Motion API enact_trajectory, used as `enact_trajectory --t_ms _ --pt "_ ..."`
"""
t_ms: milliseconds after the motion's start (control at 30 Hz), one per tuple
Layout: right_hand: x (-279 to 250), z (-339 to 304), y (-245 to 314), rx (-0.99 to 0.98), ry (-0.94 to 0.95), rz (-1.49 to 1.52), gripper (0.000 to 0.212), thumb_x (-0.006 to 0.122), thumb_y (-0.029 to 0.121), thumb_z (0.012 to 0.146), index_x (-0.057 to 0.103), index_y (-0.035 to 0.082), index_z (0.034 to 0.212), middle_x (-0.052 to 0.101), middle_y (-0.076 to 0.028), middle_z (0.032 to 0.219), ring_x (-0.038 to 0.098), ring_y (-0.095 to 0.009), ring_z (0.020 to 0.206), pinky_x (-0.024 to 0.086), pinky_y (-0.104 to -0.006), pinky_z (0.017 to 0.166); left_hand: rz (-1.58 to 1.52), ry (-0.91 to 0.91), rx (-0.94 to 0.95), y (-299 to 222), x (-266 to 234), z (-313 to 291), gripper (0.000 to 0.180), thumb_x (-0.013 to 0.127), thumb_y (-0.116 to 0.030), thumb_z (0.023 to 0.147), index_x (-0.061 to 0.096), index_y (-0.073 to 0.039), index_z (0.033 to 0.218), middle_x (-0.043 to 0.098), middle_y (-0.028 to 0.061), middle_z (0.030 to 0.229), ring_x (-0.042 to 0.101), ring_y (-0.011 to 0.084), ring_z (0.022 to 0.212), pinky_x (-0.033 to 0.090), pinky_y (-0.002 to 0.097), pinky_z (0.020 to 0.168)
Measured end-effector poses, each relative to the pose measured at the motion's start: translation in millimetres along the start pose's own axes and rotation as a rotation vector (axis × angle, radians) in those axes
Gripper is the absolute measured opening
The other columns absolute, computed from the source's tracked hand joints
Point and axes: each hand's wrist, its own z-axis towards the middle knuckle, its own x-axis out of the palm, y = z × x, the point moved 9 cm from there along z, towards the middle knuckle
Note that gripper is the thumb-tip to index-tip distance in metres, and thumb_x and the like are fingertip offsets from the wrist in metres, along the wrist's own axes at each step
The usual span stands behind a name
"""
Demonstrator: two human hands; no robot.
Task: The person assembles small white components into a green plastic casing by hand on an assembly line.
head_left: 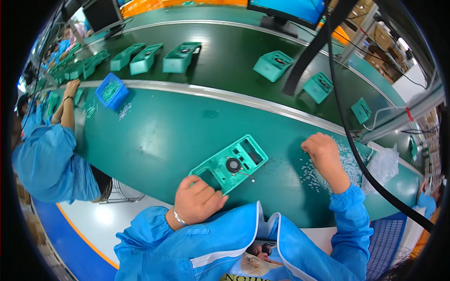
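A green plastic housing (219,161) lies tilted on the green tabletop in front of me, with a round black part (233,165) and a short wire set in it. My left hand (197,199) is closed on the housing's near left end. Off to the right, my right hand (323,152) has its fingers pinched together above a scatter of small whitish pieces (311,175). Whatever the right fingertips hold, if anything, is too small to make out.
More green housings (177,60) stand on the dark conveyor beyond the metal rail. A blue bin (111,91) of pale green parts sits at left, near a co-worker's arm (68,110). A clear plastic bag (382,166) lies at right. A black cable (349,126) hangs across the right side.
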Motion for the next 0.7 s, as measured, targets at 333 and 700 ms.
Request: enact_trajectory --t_ms 333,700 --pt "-3 35 53 0.034 0.004 0.281 0.011 0.078 0.004 0.075 0.073 0.008 0.084 0.065 -0.005 0.085 0.063 -0.028 0.086 0.049 -0.0402 0.075 0.002 -0.022 0.054 -17 1 -10 0.016 0.079 -0.019 0.08 0.066 -0.01 0.079 0.051 -0.0012 0.067 0.052 0.0163 0.064 0.045 0.0339 0.068" --pt "53 68 102 0.165 0.024 0.547 0.008 0.08 0.008 0.08 0.076 0.01 0.086 0.066 0.0 0.097 0.059 -0.023 0.102 0.04 -0.0388 0.096 -0.026 -0.014 0.039 -16 2 -7 0.016 0.078 -0.022 0.084 0.065 -0.013 0.078 0.056 -0.0026 0.072 0.052 0.0153 0.069 0.043 0.0328 0.07"
